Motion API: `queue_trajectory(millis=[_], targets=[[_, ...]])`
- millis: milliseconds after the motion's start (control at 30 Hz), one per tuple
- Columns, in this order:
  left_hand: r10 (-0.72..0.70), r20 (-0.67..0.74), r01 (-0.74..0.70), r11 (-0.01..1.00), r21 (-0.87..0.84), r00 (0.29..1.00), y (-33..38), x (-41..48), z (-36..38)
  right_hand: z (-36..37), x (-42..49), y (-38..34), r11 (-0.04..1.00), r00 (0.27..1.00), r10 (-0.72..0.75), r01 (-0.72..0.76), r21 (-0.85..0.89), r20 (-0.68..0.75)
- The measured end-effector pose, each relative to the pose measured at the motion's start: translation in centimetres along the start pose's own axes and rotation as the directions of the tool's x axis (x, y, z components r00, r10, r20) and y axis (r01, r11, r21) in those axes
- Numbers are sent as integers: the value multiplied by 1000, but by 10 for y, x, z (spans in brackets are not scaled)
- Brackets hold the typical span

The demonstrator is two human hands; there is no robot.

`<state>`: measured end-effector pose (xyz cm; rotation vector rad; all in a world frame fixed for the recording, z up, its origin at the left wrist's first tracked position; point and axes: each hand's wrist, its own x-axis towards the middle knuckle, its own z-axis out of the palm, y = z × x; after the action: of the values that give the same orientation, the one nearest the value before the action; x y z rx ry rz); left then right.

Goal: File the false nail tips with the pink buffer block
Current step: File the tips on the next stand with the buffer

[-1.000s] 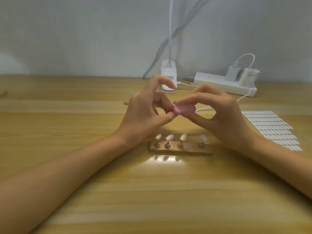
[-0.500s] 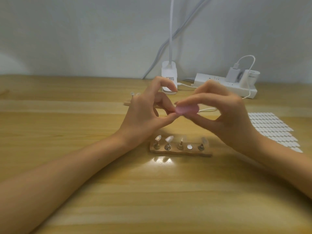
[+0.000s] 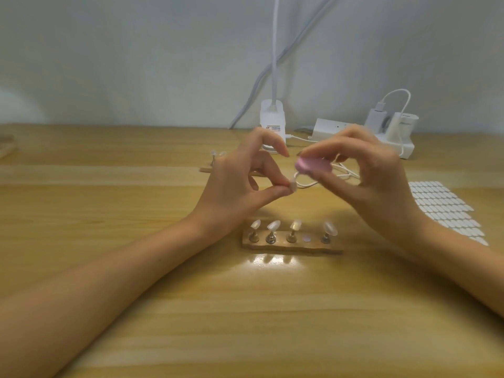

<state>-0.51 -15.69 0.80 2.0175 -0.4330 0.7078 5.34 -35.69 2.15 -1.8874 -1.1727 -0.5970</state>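
My left hand (image 3: 240, 184) pinches a small pale nail tip (image 3: 292, 184) between thumb and a finger, above the table. To its right, my right hand (image 3: 373, 184) grips the pink buffer block (image 3: 313, 165) between thumb and fingers, a little above and right of the tip, apart from it. Below both hands a wooden nail holder (image 3: 291, 245) stands on the table with several nail tips on metal stands and one bare pink spot (image 3: 307, 237).
A sheet of white nail tips (image 3: 444, 205) lies at the right. At the back stand a white lamp base (image 3: 272, 121), a power strip (image 3: 392, 137) with chargers and a white cable (image 3: 343, 174). A second wooden holder (image 3: 212, 165) sits behind my left hand.
My right hand has lifted the buffer block up and to the right, off the nail tip. The tip in my left hand now shows uncovered.
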Motion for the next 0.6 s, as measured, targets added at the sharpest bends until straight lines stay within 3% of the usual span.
queue_trajectory(millis=[100, 233, 400, 500, 600], targets=[[-9, 12, 10, 1000, -26, 1000, -2, 0, 0, 10, -3, -2, 997, 992, -77, 78, -9, 96], [-29, 30, 30, 999, -41, 999, -1, 0, 0, -3, 0, 2, 998, 999, 47, -48, -44, -18], [3, 33, -2, 999, -34, 999, -2, 0, 0, 11, -2, -7, 999, 994, -42, 44, -24, 98], [-20, 27, 21, 999, -37, 999, -2, 0, 0, 0, 1, -1, 996, 996, 86, -86, -31, 29], [-18, 37, 20, 998, -63, 999, -3, 1, -1, 3, 0, -8, 1000, 1000, 2, -3, 19, 24]])
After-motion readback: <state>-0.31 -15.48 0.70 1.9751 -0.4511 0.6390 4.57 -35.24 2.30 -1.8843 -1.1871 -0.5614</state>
